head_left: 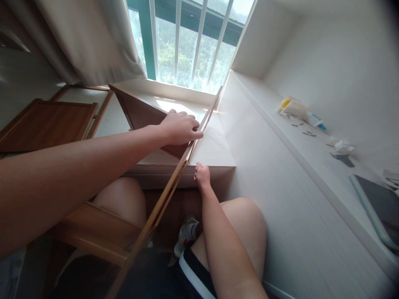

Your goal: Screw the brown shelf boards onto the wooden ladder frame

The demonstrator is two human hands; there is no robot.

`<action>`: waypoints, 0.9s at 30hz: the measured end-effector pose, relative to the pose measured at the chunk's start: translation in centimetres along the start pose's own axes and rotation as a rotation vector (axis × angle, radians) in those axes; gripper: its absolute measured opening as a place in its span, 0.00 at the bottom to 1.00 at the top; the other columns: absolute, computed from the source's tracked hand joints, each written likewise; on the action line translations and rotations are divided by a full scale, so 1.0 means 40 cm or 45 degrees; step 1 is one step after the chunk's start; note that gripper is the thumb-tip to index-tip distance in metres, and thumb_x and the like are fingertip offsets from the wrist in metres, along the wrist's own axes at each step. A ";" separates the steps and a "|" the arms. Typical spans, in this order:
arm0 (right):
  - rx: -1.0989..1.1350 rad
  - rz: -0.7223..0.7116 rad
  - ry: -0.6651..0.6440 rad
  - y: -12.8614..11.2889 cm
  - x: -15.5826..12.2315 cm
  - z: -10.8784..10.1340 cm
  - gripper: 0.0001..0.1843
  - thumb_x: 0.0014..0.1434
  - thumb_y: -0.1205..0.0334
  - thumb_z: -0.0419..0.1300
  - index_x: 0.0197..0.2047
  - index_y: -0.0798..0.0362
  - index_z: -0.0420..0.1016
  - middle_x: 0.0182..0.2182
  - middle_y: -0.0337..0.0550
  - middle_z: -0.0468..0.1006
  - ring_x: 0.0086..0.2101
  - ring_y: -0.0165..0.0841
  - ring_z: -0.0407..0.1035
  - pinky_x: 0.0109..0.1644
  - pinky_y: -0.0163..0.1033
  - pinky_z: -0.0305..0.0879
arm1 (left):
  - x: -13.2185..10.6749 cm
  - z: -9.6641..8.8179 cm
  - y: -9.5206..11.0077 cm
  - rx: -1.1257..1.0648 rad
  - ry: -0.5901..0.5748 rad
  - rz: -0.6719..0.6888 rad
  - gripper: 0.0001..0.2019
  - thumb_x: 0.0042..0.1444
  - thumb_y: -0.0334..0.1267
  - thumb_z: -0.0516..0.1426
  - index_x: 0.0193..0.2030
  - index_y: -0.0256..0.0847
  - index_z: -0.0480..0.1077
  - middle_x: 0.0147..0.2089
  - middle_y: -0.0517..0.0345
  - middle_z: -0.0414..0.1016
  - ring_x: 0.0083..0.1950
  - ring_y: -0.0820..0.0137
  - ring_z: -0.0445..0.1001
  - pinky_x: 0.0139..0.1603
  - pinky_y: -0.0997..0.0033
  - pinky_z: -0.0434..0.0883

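My left hand reaches across and grips the top of a long wooden furniture frame, its fingers curled and its thumb on the near side. The frame runs on a slant from the window side down towards my lap. Beyond my left hand is a brown wooden panel, tilted and partly hidden by my arm. Just below, my right hand is closed on a thin metal tool, whose tip meets the side of the frame. The tool's handle end is hidden in my fingers.
On the white ledge at right lie a plastic packet, a tube, several small metal pieces, crumpled wrapping and a tablet. Another wooden panel stands at left. A barred window is ahead.
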State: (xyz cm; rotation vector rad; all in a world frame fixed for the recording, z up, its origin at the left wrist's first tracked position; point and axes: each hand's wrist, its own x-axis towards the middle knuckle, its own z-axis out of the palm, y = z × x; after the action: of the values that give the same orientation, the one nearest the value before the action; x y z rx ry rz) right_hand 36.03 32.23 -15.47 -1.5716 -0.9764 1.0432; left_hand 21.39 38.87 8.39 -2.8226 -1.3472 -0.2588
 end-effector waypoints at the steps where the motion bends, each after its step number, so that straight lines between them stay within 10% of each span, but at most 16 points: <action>1: -0.040 -0.018 0.008 -0.001 0.000 -0.002 0.22 0.64 0.50 0.52 0.21 0.48 0.57 0.11 0.31 0.57 0.13 0.28 0.54 0.18 0.34 0.52 | 0.000 0.000 0.000 -0.002 -0.002 -0.006 0.20 0.58 0.52 0.47 0.28 0.41 0.69 0.39 0.51 0.74 0.46 0.57 0.70 0.52 0.51 0.60; 23: -0.483 -0.397 0.189 0.006 -0.052 0.004 0.21 0.67 0.50 0.46 0.25 0.49 0.63 0.21 0.37 0.70 0.24 0.33 0.64 0.32 0.35 0.57 | -0.001 0.004 -0.001 -0.021 0.005 -0.029 0.19 0.58 0.52 0.48 0.30 0.42 0.72 0.40 0.52 0.74 0.48 0.56 0.69 0.55 0.51 0.58; 27: -0.163 -0.114 0.121 0.001 -0.052 0.023 0.21 0.66 0.50 0.46 0.24 0.49 0.62 0.16 0.37 0.69 0.19 0.31 0.62 0.24 0.34 0.56 | 0.000 0.004 -0.003 -0.018 0.004 -0.042 0.20 0.58 0.52 0.48 0.32 0.42 0.74 0.41 0.51 0.74 0.50 0.55 0.69 0.56 0.50 0.57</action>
State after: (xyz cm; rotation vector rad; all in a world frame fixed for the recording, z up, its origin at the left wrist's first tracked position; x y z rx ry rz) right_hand 34.53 30.54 -15.30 -1.6505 -1.0556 0.8503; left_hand 21.32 38.95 8.21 -2.8123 -1.3979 -0.2735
